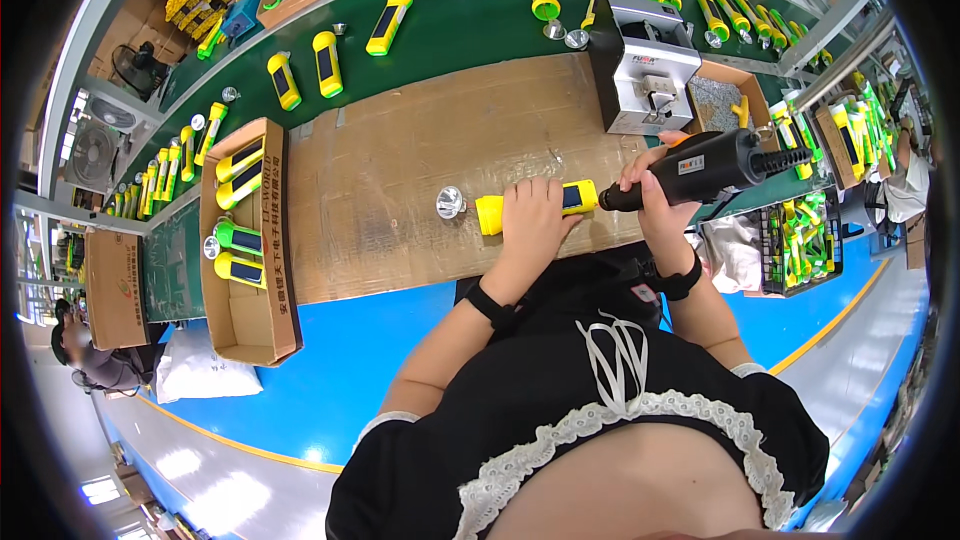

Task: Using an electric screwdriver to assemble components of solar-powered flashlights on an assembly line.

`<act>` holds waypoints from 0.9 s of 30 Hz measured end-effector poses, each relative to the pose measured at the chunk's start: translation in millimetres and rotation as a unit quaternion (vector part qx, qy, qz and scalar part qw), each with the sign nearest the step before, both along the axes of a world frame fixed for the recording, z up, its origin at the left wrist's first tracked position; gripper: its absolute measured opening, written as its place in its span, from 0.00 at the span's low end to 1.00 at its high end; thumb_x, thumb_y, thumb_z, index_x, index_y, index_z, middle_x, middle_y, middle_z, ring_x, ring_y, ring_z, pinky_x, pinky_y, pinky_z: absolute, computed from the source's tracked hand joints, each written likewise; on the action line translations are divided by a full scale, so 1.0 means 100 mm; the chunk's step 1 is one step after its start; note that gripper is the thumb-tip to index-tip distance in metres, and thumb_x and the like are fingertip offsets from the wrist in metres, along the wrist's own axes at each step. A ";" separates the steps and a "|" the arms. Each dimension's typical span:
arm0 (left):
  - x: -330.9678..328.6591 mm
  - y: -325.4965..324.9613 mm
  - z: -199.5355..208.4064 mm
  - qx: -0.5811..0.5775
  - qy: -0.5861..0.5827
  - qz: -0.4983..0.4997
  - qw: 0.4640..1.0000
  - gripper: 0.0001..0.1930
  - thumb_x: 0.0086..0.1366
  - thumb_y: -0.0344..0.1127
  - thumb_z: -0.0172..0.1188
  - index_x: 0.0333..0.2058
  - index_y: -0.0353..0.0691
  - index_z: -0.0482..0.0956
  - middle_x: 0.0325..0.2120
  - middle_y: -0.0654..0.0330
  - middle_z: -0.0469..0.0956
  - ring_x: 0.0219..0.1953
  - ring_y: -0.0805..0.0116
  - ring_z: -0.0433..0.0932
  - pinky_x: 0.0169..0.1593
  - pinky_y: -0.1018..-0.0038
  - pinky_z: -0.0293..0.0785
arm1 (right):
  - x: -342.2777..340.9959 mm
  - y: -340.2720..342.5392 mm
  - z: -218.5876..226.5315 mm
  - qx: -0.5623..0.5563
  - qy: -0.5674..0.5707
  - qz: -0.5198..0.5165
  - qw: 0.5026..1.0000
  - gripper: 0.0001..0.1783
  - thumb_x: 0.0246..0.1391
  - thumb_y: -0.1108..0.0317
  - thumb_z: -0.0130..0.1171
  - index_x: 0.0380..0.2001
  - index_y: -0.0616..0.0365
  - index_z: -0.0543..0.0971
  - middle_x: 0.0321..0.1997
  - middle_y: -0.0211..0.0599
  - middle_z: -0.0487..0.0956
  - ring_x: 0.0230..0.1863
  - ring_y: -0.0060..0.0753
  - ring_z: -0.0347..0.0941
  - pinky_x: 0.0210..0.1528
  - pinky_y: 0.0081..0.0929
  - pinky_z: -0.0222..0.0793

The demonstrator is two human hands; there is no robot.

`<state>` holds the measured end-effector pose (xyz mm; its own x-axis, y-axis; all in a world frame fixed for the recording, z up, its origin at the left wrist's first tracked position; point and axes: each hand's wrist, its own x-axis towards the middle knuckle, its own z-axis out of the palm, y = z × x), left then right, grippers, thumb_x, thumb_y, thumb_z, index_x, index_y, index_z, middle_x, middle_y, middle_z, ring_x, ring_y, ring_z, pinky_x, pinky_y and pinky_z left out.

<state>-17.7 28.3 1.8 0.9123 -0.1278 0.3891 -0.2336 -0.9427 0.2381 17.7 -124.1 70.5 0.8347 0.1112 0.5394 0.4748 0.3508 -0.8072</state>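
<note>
A yellow flashlight (489, 215) with a dark solar panel lies on its side on the cardboard-covered bench. My left hand (535, 222) is closed over its middle and hides that part. My right hand (657, 202) grips a black electric screwdriver (695, 168), held roughly level with its tip pointing left. That tip is at the flashlight's right end; whether it touches a screw is too small to tell. Beside the flashlight's left end sits a shiny reflector cup (450, 202), apart from my fingers.
A cardboard box (283, 280) holding several flashlights stands at the left. A silver-black screw feeder (650, 70) is at the back right, beside a tray of small screws (715, 98). Behind, a green conveyor (460, 30) carries flashlights. A black crate (838, 240) is at right.
</note>
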 end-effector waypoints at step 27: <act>0.02 -0.04 0.02 0.020 -0.034 0.002 0.999 0.25 0.44 0.54 0.65 0.32 0.39 0.72 0.27 0.57 0.70 0.33 0.60 0.70 0.37 0.67 0.63 | 0.16 -0.16 0.23 0.031 -0.057 -0.053 0.996 0.27 0.50 0.79 0.54 0.53 0.66 0.58 0.24 0.35 0.73 0.25 0.25 0.72 0.32 0.23 0.69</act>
